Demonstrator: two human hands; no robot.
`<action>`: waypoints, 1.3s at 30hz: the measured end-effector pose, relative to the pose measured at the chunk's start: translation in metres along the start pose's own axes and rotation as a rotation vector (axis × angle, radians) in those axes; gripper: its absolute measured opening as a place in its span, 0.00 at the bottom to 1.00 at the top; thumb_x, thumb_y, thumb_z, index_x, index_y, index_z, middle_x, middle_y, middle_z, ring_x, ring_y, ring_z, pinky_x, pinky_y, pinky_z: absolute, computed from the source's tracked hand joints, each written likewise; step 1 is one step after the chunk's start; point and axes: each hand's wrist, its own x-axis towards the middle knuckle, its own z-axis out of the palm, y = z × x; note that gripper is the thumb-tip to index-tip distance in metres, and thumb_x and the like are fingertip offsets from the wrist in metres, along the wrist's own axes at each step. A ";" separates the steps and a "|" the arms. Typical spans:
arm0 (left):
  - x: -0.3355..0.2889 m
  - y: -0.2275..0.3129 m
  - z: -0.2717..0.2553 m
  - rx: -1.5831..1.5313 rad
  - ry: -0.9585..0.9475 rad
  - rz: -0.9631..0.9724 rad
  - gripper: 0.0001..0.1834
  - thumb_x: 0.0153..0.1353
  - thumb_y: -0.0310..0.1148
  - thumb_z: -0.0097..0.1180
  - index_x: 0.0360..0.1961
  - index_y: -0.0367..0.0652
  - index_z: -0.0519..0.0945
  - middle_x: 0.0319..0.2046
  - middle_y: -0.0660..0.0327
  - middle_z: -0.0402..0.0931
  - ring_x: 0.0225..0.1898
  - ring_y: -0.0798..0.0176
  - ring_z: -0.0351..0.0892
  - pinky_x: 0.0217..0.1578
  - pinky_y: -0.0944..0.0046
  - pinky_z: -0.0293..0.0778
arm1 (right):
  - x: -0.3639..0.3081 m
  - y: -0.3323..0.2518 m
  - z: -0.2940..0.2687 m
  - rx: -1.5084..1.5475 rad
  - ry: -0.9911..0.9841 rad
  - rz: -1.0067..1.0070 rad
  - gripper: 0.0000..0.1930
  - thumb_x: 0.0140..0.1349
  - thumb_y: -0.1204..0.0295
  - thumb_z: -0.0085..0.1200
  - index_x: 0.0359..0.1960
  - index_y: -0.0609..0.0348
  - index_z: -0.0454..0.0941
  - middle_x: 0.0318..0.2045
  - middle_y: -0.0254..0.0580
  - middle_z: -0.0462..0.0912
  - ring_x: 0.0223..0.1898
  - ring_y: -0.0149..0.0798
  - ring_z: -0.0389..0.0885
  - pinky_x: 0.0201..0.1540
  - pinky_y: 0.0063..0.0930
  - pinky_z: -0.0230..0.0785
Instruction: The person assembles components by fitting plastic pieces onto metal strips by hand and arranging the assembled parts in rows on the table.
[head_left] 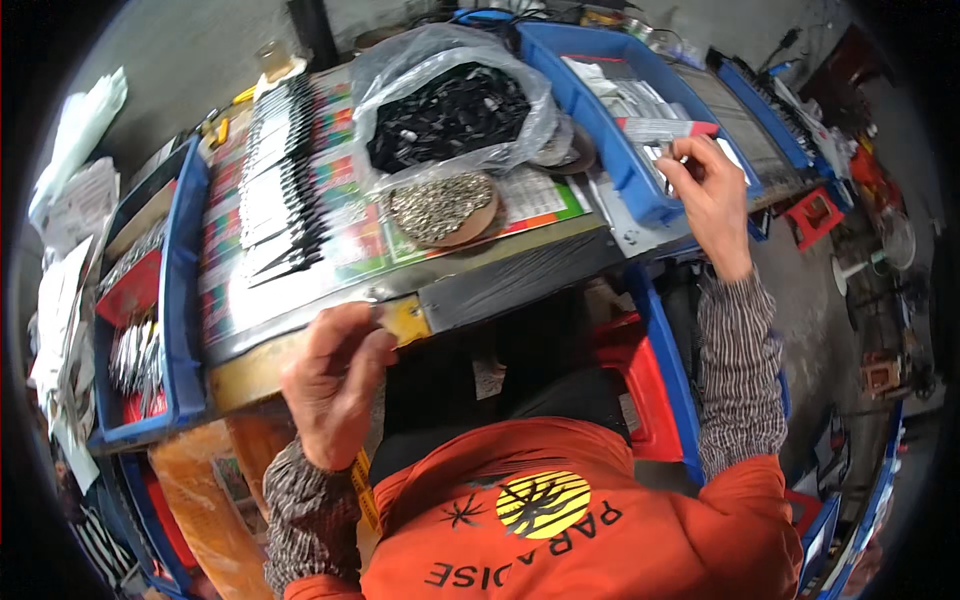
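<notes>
My left hand (332, 385) hovers at the near edge of the worktable, its fingers curled and slightly blurred. Whatever its fingertips hold, if anything, is too small to make out. Over the near end of a blue bin (648, 200) on the right, my right hand (708, 190) has thumb and forefinger pinched together. A small shiny bit shows by those fingertips, but I cannot tell its kind. White and silver pieces lie in that bin. Between the hands, a heap of small metal parts (440, 208) sits on a round brown board, beside a clear plastic bag (545, 105) of small black parts (450, 120).
A long overlapping row of flat silver pieces (275, 180) lies on the table's left. Another blue bin (185, 290), with metal parts in red compartments, stands at the far left. A red stool (650, 400) is below the table, and a red stand (812, 218) is at right.
</notes>
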 end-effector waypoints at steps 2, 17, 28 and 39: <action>-0.002 -0.001 0.008 -0.068 -0.037 -0.035 0.09 0.60 0.19 0.54 0.42 0.34 0.76 0.29 0.62 0.78 0.27 0.74 0.76 0.29 0.75 0.72 | -0.018 -0.022 0.012 0.160 -0.035 0.011 0.06 0.55 0.78 0.60 0.28 0.65 0.74 0.24 0.31 0.74 0.22 0.22 0.67 0.26 0.19 0.61; -0.014 -0.007 0.022 -0.271 -0.114 -0.152 0.06 0.59 0.23 0.59 0.36 0.33 0.79 0.25 0.65 0.78 0.25 0.77 0.75 0.23 0.77 0.71 | -0.096 -0.089 0.091 1.026 -0.787 0.376 0.18 0.59 0.80 0.57 0.51 0.62 0.71 0.26 0.31 0.77 0.27 0.21 0.77 0.27 0.14 0.74; -0.018 -0.020 0.026 -0.517 -0.137 -0.171 0.06 0.60 0.22 0.58 0.37 0.31 0.79 0.29 0.59 0.80 0.27 0.72 0.78 0.27 0.74 0.75 | -0.113 -0.112 0.104 0.886 -0.675 0.124 0.21 0.58 0.80 0.58 0.54 0.64 0.71 0.28 0.35 0.80 0.26 0.25 0.79 0.31 0.19 0.74; -0.021 -0.032 0.029 -0.657 -0.130 -0.204 0.05 0.60 0.21 0.58 0.36 0.31 0.79 0.27 0.58 0.79 0.25 0.71 0.77 0.27 0.72 0.75 | -0.119 -0.116 0.109 0.841 -0.638 0.144 0.21 0.59 0.80 0.58 0.55 0.64 0.71 0.26 0.34 0.80 0.25 0.22 0.77 0.29 0.17 0.71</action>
